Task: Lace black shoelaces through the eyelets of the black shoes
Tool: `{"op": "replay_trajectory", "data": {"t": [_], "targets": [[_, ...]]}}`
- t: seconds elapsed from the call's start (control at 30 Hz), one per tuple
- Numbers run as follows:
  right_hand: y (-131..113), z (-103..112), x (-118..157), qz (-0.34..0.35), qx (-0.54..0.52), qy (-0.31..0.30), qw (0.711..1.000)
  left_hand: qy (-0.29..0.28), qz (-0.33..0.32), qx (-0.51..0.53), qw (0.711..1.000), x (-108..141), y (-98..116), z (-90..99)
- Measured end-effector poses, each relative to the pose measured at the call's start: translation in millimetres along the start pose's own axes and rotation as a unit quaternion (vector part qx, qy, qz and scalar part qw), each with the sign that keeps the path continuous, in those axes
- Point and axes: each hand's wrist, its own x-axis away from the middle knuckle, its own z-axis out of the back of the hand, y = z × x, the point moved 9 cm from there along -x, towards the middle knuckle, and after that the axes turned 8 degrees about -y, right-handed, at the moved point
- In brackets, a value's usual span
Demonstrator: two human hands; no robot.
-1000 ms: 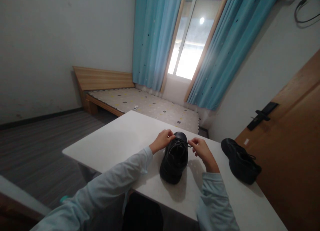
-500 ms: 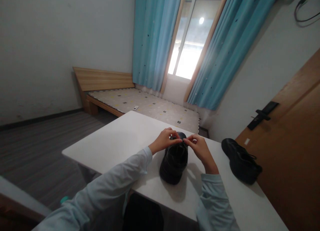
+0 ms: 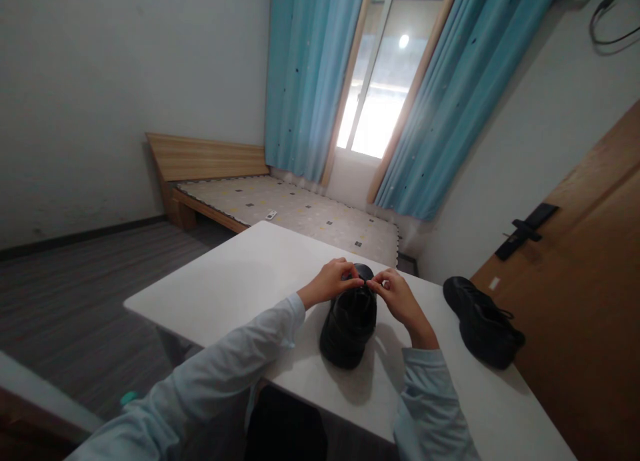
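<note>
A black lace-up shoe (image 3: 347,331) stands on the white table in front of me, its heel towards me and its toe pointing away. Over the front of its opening, my left hand (image 3: 334,279) pinches with thumb and forefinger at the black shoelace. From the other side my right hand (image 3: 395,292) makes the same pinch, its fingertips almost meeting those of the left. The lace is dark against the shoe and mostly hidden by my fingers. A matching black shoe (image 3: 483,324) with a tied lace lies on the right side of the table.
The white table (image 3: 225,284) reaches to a low bed (image 3: 300,204) with a wooden headboard, on which a small white remote-like object (image 3: 271,215) lies. A wooden door (image 3: 580,268) with a black handle stands close at the right. Blue curtains (image 3: 315,81) flank the window behind.
The fingertips of both hands have shifted very slightly at the lace. Both shoes stay where they were.
</note>
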Motion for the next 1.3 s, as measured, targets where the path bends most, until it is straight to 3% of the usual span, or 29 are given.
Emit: {"op": "replay_trajectory", "data": {"t": [0.4, 0.73, 0.87, 1.03, 1.3], "targets": [[13, 14, 4, -0.012, -0.033, 0.007, 0.999, -0.086, 0.022, 0.073, 0.993, 1, -15, -2.2], [15, 3, 12, -0.102, -0.173, -0.083, 0.976, -0.073, 0.018, 0.104, 0.992, 1, -18, 6.2], [10, 1, 14, -0.113, -0.207, -0.088, 0.968, -0.065, 0.025, 0.183, 0.981, -1, -24, 3.6], [9, 0, 15, -0.116, -0.252, -0.075, 0.958, -0.112, 0.042, 0.298, 0.947, 0, -21, -10.6], [19, 1, 19, -0.145, -0.177, -0.088, 0.97, -0.134, 0.033, 0.205, 0.969, -1, -16, -9.9]]}}
